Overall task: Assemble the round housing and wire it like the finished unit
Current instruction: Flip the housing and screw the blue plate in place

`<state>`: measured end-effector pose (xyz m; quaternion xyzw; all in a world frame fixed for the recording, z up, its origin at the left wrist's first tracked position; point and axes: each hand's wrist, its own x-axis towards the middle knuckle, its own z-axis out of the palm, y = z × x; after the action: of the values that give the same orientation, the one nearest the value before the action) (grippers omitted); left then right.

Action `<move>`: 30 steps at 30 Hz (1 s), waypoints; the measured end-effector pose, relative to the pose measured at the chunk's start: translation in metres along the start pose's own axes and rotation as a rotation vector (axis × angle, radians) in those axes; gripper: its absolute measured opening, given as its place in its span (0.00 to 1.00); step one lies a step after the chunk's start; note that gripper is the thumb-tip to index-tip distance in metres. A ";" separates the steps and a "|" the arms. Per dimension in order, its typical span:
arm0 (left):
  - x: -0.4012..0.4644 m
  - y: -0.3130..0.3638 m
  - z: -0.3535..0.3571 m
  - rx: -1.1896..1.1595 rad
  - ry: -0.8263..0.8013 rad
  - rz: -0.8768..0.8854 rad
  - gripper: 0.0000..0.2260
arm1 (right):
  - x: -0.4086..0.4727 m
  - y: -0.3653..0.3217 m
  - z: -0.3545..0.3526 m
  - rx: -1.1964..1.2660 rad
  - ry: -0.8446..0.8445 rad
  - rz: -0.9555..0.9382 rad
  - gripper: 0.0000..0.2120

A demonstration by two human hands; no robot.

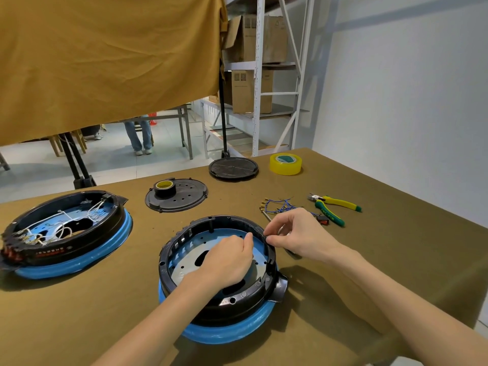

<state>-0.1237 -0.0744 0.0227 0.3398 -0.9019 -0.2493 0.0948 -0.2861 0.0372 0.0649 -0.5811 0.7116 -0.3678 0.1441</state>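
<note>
- Housing (200, 307), round and black on a blue base ring, sat nearest on the brown-covered table (343, 299), open side up with a perforated metal plate inside.
- Left hand (227, 260) reached into the housing, fingers curled together with the thumb tip near the far-right inner wall; whether it pinched anything could not be told.
- Right hand (293, 233) lay just outside that same rim, thumb and forefinger pinched at the edge (on something too small to make out).
- Finished unit (66, 233) stood to the left, well apart, white wires looping across its blue interior.
- Blue wires (280, 206) with brass terminals lay beyond the right hand, yellow-green pliers (335, 207) beside them.
- Black cover (177, 195) carried a small tape roll (164, 188); farther back lay a second black disc (233, 168) and a yellow tape roll (285, 164).
</note>
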 end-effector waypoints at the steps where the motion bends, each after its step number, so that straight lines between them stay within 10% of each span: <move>1: 0.000 0.001 0.000 0.007 0.006 -0.003 0.21 | 0.000 0.000 -0.001 -0.006 -0.008 0.001 0.03; 30: 0.003 -0.002 0.003 0.144 0.035 0.041 0.17 | 0.012 -0.007 -0.007 -0.083 -0.098 0.009 0.04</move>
<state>-0.1259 -0.0768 0.0193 0.3317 -0.9224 -0.1759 0.0911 -0.2891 0.0277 0.0771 -0.6005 0.7210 -0.3084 0.1562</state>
